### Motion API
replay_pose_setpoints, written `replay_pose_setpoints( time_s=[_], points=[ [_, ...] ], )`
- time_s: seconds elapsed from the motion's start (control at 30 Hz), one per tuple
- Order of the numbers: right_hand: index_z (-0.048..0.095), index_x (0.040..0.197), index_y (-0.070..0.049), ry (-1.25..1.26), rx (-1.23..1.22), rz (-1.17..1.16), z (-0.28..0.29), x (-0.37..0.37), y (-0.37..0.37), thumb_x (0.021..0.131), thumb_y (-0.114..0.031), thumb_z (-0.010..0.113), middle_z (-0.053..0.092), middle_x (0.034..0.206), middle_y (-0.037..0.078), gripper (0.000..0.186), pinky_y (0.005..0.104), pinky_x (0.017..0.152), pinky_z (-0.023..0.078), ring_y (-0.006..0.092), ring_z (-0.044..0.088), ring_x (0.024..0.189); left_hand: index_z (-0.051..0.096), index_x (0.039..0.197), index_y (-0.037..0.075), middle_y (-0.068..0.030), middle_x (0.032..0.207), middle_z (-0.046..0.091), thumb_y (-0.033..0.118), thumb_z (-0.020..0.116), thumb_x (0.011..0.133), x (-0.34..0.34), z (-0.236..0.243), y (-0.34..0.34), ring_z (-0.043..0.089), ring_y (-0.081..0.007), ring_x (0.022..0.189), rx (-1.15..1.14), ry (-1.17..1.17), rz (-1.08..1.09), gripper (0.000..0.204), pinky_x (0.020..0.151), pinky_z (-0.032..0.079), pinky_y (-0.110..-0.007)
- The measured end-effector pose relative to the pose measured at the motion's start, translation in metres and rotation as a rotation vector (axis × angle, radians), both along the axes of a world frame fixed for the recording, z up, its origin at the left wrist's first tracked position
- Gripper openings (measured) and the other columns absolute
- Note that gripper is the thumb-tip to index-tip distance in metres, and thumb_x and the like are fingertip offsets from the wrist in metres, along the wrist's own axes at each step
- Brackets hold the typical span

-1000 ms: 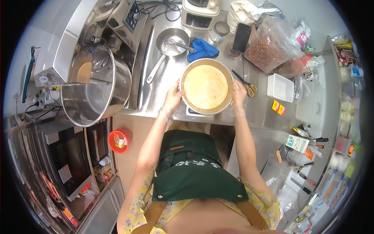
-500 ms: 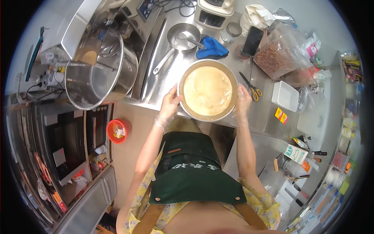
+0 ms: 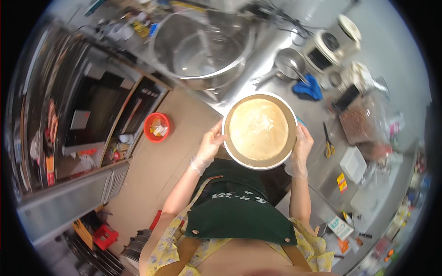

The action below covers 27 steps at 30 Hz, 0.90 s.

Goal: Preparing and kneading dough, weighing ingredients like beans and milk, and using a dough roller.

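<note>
A round metal cake pan [image 3: 258, 163] holds smooth pale yellow batter [image 3: 258, 129] with a few shiny streaks on top. My left hand [image 3: 211, 143] grips the pan's left side, thumb at the rim. On the opposite side, my right hand [image 3: 301, 148] is closed around the edge. Both hands wear clear plastic gloves. The pan is in front of my dark green apron [image 3: 239, 218], near the steel counter's front edge. The undersides of the pan and most fingertips are hidden.
A large steel mixing bowl [image 3: 225, 72] stands far left. On the counter are a saucepan [image 3: 282, 71], a blue cloth [image 3: 307, 88], scissors [image 3: 328, 142] and a white tray [image 3: 353, 164]. A red bin [image 3: 146, 129] sits on the floor beside an oven [image 3: 99, 108].
My view has swung left, so the counter and mixing bowl appear turned and shifted right. The pan, still in both hands, has moved left relative to the counter things.
</note>
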State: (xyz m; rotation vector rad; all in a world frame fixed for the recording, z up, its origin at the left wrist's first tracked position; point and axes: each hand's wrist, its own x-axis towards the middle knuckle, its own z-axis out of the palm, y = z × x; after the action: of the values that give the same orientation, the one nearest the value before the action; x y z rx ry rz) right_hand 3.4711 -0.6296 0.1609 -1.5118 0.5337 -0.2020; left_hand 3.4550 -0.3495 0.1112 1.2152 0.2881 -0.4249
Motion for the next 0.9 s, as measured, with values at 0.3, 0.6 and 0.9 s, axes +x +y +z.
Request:
replay_pose_setpoints(
  time_s=[0.3,0.6,0.9],
  points=[
    [0.058,0.111,0.009,0.205,0.402,0.072,-0.029,-0.018,0.164,0.091,-0.004,0.049,0.064,0.099,0.011,0.024,0.0247,0.077,0.05,0.0146,0.063,0.086,0.032,0.144,0.002,-0.0033,0.116,0.061,0.002,0.051,0.088,-0.027,0.029,0.182,0.06,-0.0064,0.09,0.096,0.03,-0.037,0.059,0.067,0.05,-0.019],
    [0.054,0.123,0.006,0.276,0.412,0.277,-0.051,0.064,0.326,0.085,-0.004,0.051,0.064,0.105,0.01,0.039,0.0253,0.079,0.047,0.0147,0.061,0.09,0.043,0.138,0.003,-0.0057,0.116,0.062,-0.009,0.048,0.081,0.079,0.058,0.342,0.061,-0.0096,0.097,0.342,-0.012,-0.118,0.058,0.079,0.05,-0.023],
    [0.052,0.128,0.001,0.102,0.248,0.435,-0.068,0.192,0.42,0.082,-0.002,0.053,0.061,0.108,0.006,0.046,0.0246,0.085,0.043,0.0127,0.056,0.095,0.05,0.131,-0.003,-0.0074,0.123,0.059,-0.011,0.047,0.078,0.236,0.024,0.441,0.053,-0.0142,0.113,0.465,-0.273,-0.114,0.053,0.1,0.038,-0.027]
  ],
)
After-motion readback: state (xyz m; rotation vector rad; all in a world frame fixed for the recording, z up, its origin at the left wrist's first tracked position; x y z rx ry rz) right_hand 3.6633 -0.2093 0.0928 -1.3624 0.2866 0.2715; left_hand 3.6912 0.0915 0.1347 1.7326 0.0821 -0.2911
